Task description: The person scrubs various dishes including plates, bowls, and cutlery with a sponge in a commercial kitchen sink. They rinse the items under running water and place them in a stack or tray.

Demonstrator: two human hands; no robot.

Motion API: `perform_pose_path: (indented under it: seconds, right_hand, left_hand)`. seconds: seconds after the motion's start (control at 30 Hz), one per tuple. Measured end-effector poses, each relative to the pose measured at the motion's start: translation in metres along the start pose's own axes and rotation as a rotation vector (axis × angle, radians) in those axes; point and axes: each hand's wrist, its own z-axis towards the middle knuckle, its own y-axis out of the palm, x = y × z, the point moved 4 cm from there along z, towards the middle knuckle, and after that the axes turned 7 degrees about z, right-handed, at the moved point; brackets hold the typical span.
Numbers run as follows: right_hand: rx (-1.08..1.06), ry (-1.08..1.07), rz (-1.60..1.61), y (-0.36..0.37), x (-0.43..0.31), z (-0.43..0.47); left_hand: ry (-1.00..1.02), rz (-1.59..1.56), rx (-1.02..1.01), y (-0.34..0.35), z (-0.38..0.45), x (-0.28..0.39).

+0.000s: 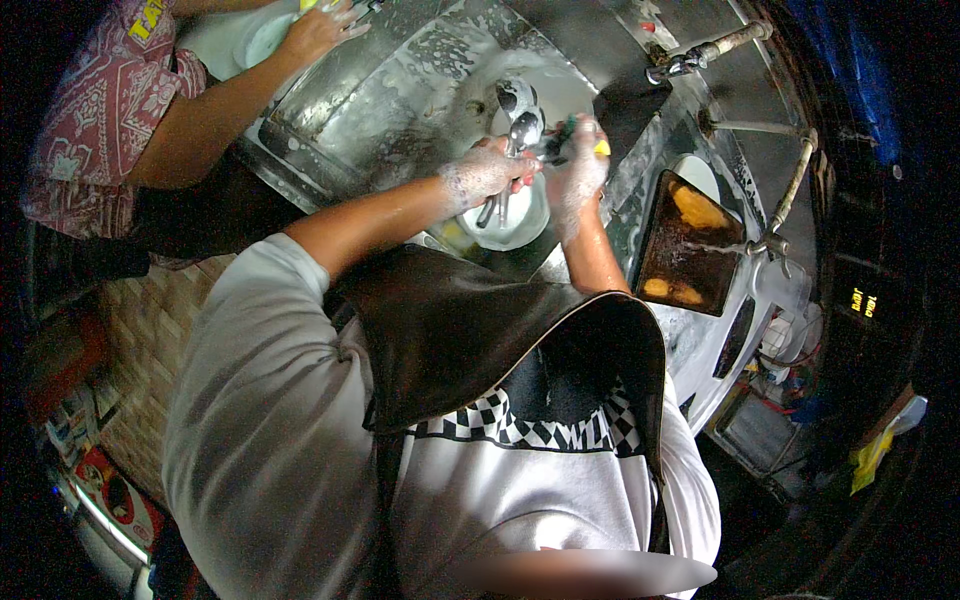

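Note:
My left hand (484, 174), covered in suds, grips a bunch of metal spoons (525, 129) with their bowls pointing away from me. My right hand (586, 154), also foamy, is close beside them and holds a sponge (601, 148) with yellow and dark green parts, mostly hidden by the fingers. Below both hands a white bowl (517, 225) sits in the sink. Another round, pale vessel (559, 82) lies beyond the spoons in soapy water. Foam streaks the walls of the metal sink (360, 97).
At the right, water runs from a tap (769, 244) onto a dark rectangular tray (686, 262) with orange-brown patches. A white plate (696, 178) shows behind it. A second tap (675, 66) stands farther off. At upper left, a co-worker's hand (319, 34) is over a pale basin (262, 37).

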Motion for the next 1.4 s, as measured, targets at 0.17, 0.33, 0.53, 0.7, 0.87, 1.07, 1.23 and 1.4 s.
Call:
perform_pose_path:
  seconds: [0.17,0.33,0.53,0.7,0.87,1.07,1.23,1.4]
  right_hand:
    - [0.047,0.022,0.059,-0.009,0.008,-0.001]
    - [-0.029,0.293,-0.33,-0.029,0.016,-0.001]
    - [-0.189,0.376,-0.438,-0.047,0.021,-0.034]
    - [-0.343,0.079,-0.91,-0.112,-0.004,-0.065]
    - [0.092,0.108,-1.13,-0.225,-0.019,-0.092]
    - [0.03,-0.091,-1.642,-0.256,-0.048,-0.124]
    - [-0.387,-0.384,-1.579,-0.16,-0.029,-0.094]
    - [-1.007,-0.511,-1.664,-0.071,0.048,-0.052]
  left_hand:
    - [0.089,0.115,0.044,0.002,0.007,0.006]
    - [0.114,0.377,0.233,-0.01,0.016,0.026]
    - [0.452,0.683,0.155,0.004,0.026,0.037]
    - [0.411,0.671,0.202,-0.001,0.035,0.029]
    - [0.091,0.527,0.047,-0.003,0.042,0.008]
    - [-0.151,-0.028,-0.084,-0.016,0.028,-0.02]
    - [-0.185,-0.092,-0.017,-0.027,0.019,-0.031]
    - [-0.109,-0.178,0.073,-0.054,0.01,-0.026]
